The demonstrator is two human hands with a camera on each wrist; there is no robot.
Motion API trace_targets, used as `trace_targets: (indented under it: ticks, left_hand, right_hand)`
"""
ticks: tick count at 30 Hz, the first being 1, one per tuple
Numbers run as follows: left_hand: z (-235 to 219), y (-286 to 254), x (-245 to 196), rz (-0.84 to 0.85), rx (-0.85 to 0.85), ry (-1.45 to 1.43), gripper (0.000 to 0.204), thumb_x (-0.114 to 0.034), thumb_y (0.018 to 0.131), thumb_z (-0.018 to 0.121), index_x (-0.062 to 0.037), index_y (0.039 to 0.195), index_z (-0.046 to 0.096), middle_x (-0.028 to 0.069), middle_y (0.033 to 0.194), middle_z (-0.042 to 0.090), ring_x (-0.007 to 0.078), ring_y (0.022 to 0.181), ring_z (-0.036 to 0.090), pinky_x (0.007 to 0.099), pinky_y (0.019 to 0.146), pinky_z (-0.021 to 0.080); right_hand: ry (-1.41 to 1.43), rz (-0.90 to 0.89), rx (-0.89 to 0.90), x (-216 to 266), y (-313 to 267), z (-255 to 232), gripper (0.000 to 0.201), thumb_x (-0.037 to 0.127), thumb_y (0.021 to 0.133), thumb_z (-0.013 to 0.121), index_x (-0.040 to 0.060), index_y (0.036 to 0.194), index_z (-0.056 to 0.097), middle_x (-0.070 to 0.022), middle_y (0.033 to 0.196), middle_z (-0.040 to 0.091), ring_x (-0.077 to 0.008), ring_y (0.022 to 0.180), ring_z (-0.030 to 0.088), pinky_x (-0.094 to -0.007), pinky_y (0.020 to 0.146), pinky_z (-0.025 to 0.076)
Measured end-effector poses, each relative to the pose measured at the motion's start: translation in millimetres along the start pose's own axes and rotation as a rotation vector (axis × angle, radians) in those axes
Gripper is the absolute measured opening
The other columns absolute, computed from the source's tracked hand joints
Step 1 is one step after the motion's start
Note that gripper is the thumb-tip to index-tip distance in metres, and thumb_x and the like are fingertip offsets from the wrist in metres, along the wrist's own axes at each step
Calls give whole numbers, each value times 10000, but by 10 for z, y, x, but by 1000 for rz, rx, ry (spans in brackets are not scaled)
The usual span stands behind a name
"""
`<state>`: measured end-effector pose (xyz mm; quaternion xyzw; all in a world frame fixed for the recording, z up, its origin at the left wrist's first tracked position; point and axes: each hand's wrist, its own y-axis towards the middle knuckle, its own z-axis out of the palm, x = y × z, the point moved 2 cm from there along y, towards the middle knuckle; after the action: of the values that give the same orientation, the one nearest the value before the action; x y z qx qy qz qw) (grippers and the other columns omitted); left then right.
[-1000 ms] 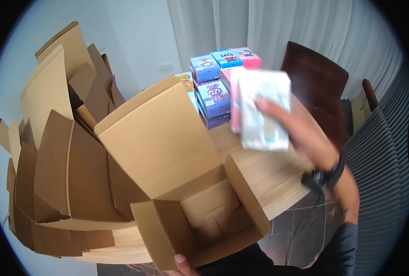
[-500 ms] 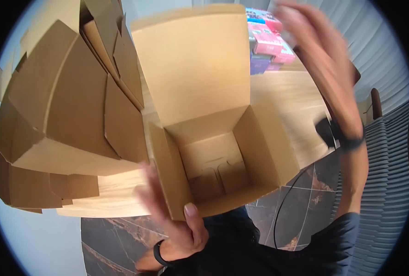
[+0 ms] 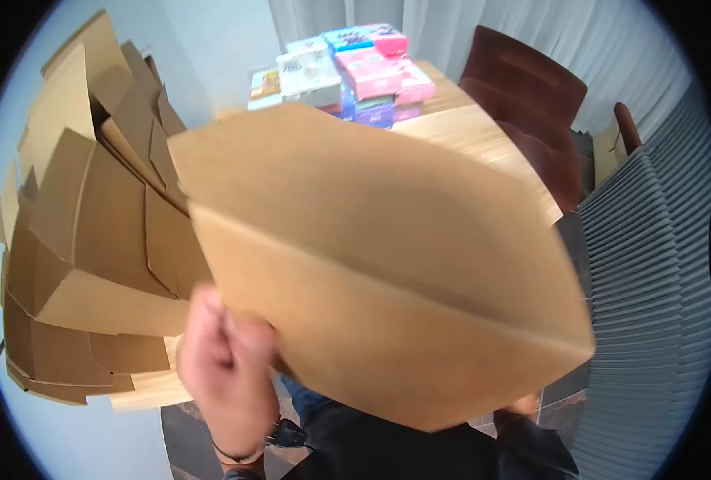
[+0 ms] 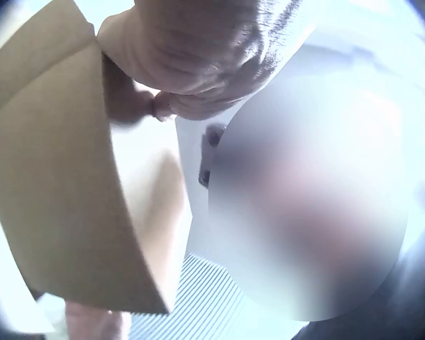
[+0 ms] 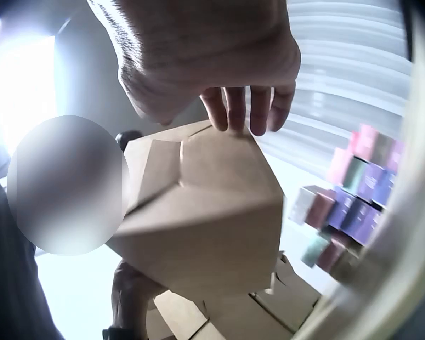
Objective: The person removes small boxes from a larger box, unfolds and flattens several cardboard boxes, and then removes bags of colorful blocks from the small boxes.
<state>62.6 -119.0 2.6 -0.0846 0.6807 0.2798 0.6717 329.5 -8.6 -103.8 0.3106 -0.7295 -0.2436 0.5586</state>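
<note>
A brown cardboard box point(image 3: 371, 240) is tilted up close in the head view, its outer side towards me. My left hand point(image 3: 231, 352) grips its lower left edge, thumb and fingers curled. In the left wrist view the left hand point(image 4: 191, 49) is at the top, with its thumb at the box point(image 4: 64, 191). The box hides most of my right hand in the head view; just a wrist shows at lower right. The right wrist view has the right hand point(image 5: 212, 57) with bent fingers at the box's point(image 5: 198, 241) edge, near its folded bottom flaps.
A pile of opened cardboard boxes point(image 3: 107, 216) fills the table's left side. Small colourful boxes point(image 3: 367, 72) are stacked at the back of the wooden table point(image 3: 483, 148). Beyond the table's right edge stands a brown chair point(image 3: 523, 88), with a grey ribbed surface point(image 3: 643, 320) beside it.
My right hand let go of a white and a pink small box at the stack and came back to the cardboard box. That box turned from its open side to its outer side.
</note>
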Motion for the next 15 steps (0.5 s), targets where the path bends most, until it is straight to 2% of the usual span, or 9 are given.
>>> trace_targets:
  ticks: [1, 3, 4, 6, 8, 9, 11, 12, 15]
  left_hand:
    - [-12, 124, 19, -126, -25, -180, 263, -276, 1108, 545, -18, 1099, 596, 1, 850, 667, 69, 735, 636, 250, 630, 501]
    - [-87, 246, 401, -210, 89, -515, 254, -230, 1119, 507, -8, 1202, 599, 96, 1117, 706, 143, 979, 687, 286, 853, 569]
    - [-130, 216, 658, -179, 84, -501, 254, -230, 1119, 507, -8, 1202, 599, 96, 1117, 706, 143, 979, 687, 286, 853, 569]
    - [-252, 86, 1295, -446, -75, -686, 299, -235, 1108, 490, -7, 1240, 632, 92, 1130, 730, 182, 966, 722, 328, 819, 609]
    - [-277, 108, 1577, -473, -44, -540, 292, -229, 1097, 507, -6, 1233, 639, 86, 1094, 734, 181, 915, 726, 320, 787, 611]
    - [-282, 75, 1673, -522, 5, -398, 285, -222, 1087, 524, -5, 1226, 647, 80, 1059, 738, 180, 864, 730, 312, 754, 613]
    - [-179, 77, 1508, -517, -25, -366, 276, -212, 1083, 533, -5, 1224, 649, 77, 1043, 737, 173, 837, 728, 307, 735, 610]
    - [-152, 78, 1461, -514, -29, -333, 266, -202, 1080, 542, -4, 1221, 651, 74, 1027, 736, 166, 809, 727, 301, 716, 608]
    - [-303, 23, 1677, -685, -82, -534, 253, -168, 1078, 557, 14, 1230, 645, 68, 1016, 736, 154, 814, 723, 297, 714, 603]
  right_hand:
    - [81, -86, 1, 195, 258, 11, 738, 564, 961, 674, -39, 1374, 584, -277, 1463, 511, -375, 1401, 481, -474, 1134, 411]
    - [128, -204, 35, 401, 553, 35, 892, 618, 803, 827, -28, 1379, 612, -328, 1507, 464, -413, 1436, 448, -499, 1159, 387]
    - [75, -224, 117, 506, 630, 33, 882, 601, 774, 850, -19, 1362, 630, -313, 1519, 469, -421, 1412, 468, -506, 1145, 396]
    - [50, -267, 202, 795, 831, 10, 873, 584, 745, 873, -9, 1345, 649, -297, 1530, 474, -429, 1388, 489, -513, 1132, 406]
    - [-457, -394, 469, 1105, 1002, 72, 899, 664, 729, 817, 4, 1323, 672, -247, 1487, 539, -414, 1342, 528, -540, 1119, 403]
    - [-442, -408, 482, 1194, 1108, 91, 899, 664, 729, 817, 4, 1323, 672, -247, 1487, 539, -414, 1342, 528, -540, 1119, 403]
    - [-445, -610, 736, 1279, 1313, 206, 866, 618, 657, 849, 13, 1259, 704, -196, 1403, 615, -373, 1279, 559, -528, 1078, 421]
    - [-481, -630, 790, 1216, 1353, 299, 850, 607, 662, 851, 23, 1259, 694, -158, 1367, 622, -339, 1219, 578, -474, 1048, 434]
    - [-463, -482, 1026, 1109, 1397, 436, 886, 593, 657, 861, 18, 1301, 660, -167, 1355, 598, -353, 1171, 579, -439, 1053, 429]
